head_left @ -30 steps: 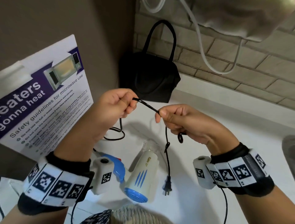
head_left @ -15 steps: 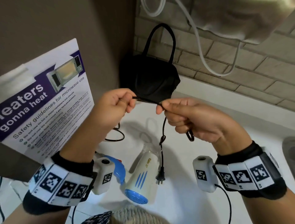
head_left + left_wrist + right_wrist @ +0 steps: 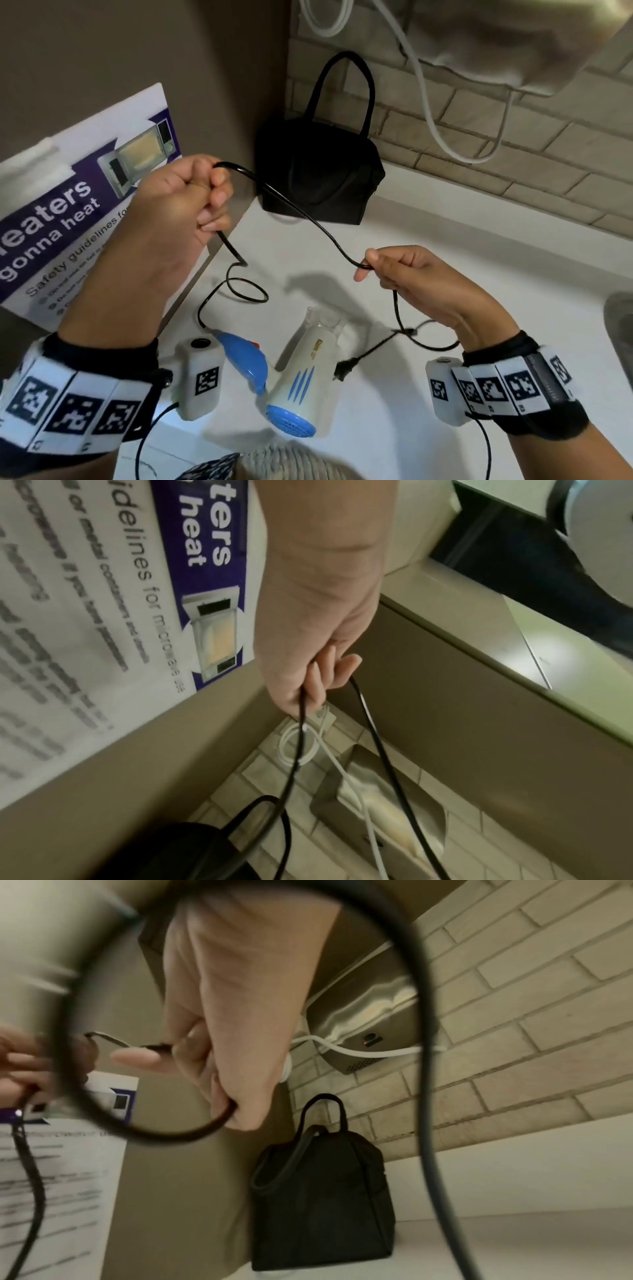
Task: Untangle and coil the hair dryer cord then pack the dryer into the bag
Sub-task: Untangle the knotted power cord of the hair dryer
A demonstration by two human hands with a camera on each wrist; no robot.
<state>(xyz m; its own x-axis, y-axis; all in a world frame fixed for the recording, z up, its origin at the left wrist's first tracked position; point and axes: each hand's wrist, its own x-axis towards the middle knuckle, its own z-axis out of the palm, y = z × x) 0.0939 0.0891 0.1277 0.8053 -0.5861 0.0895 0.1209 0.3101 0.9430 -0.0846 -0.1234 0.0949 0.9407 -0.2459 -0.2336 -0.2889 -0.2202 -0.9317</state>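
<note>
A white and blue hair dryer (image 3: 301, 373) lies on the white counter (image 3: 428, 274) between my wrists. Its black cord (image 3: 308, 219) runs from the blue handle up through my left hand (image 3: 191, 198), which grips it in a fist, then sags across to my right hand (image 3: 394, 270), which pinches it. Past the right hand the cord (image 3: 424, 1069) loops down, and the plug (image 3: 344, 370) hangs beside the dryer. The black bag (image 3: 322, 178) with its handle up stands against the brick wall behind; it also shows in the right wrist view as the bag (image 3: 322, 1204).
A microwave safety poster (image 3: 78, 219) leans at the left. A metal wall unit (image 3: 363, 1031) with a white cable (image 3: 428, 102) hangs on the brick wall above the bag. A grey object (image 3: 620, 329) sits at the counter's right edge.
My hands have moved apart: the left rose and went left, the right dropped toward the right. The stretch of cord between them has lengthened, and the plug swung right.
</note>
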